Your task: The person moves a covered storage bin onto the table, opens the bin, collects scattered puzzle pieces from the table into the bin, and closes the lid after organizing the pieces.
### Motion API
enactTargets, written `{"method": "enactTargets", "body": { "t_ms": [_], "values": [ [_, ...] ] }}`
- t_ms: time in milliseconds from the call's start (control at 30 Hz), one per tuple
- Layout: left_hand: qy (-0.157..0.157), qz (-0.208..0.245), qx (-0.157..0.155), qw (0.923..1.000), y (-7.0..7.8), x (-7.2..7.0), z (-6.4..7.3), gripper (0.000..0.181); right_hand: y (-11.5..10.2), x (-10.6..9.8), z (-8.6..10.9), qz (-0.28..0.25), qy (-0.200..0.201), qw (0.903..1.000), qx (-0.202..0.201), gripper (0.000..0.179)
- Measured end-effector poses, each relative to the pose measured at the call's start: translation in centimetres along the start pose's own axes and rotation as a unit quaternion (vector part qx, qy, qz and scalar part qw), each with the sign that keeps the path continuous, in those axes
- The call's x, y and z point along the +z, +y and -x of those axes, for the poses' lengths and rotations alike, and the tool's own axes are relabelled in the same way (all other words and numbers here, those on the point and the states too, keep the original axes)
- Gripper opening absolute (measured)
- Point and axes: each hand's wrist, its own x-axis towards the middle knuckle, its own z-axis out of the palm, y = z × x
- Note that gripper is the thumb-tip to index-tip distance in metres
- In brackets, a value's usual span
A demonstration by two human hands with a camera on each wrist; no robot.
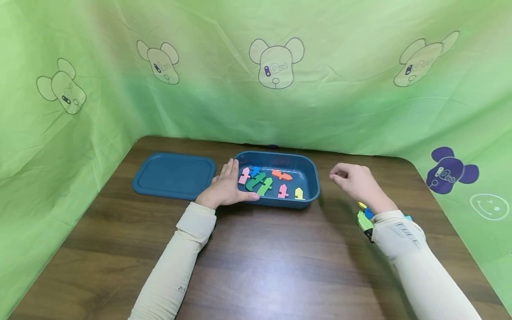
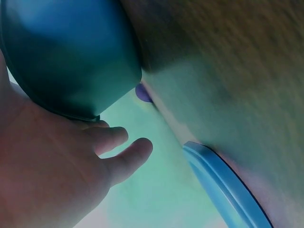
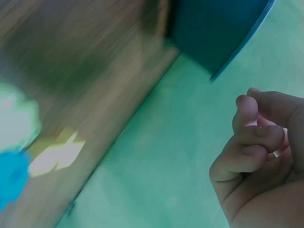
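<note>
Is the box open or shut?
Open: the lid lies beside the box, and pieces show inside.

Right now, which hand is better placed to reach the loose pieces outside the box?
Probably the right hand: the loose pieces lie nearer it, while the left hand touches the box.

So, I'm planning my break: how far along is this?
It looks like packing: several colourful pieces already lie in the box. The left hand touches its rim; nothing shows held in the right hand. Likely remaining: the loose items by the right sleeve, and fitting the lid.
</note>
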Motion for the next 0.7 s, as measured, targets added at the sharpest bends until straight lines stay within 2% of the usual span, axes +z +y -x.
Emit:
{"method": "enactTargets", "body": {
  "t_ms": [200, 333, 467, 600, 700],
  "values": [
    [-0.001, -0.001, -0.004, 1.0000, 0.2, 0.0, 0.0, 0.132, 3.4, -1.4, 2.2, 0.020, -0.023, 0.9987, 0.040, 0.010],
    [0.000, 0.003, -0.005, 1.0000, 0.2, 0.0, 0.0, 0.131, 5.5, -1.7, 3.2, 0.041, -0.057, 0.9951, 0.070, 0.013],
    [0.001, 0.001, -0.003, 1.0000, 0.1, 0.0, 0.1, 0.132, 7.3, -1.6, 4.1, 0.066, -0.107, 0.9871, 0.098, 0.018],
    [0.000, 0.002, -0.003, 1.0000, 0.2, 0.0, 0.0, 0.132, 8.2, -1.4, 4.9, 0.076, -0.147, 0.9781, 0.126, 0.027],
    [0.000, 0.004, -0.004, 1.0000, 0.2, 0.0, 0.0, 0.132, 8.2, -1.3, 5.2, 0.075, -0.161, 0.9742, 0.139, 0.035]
  ]
}}
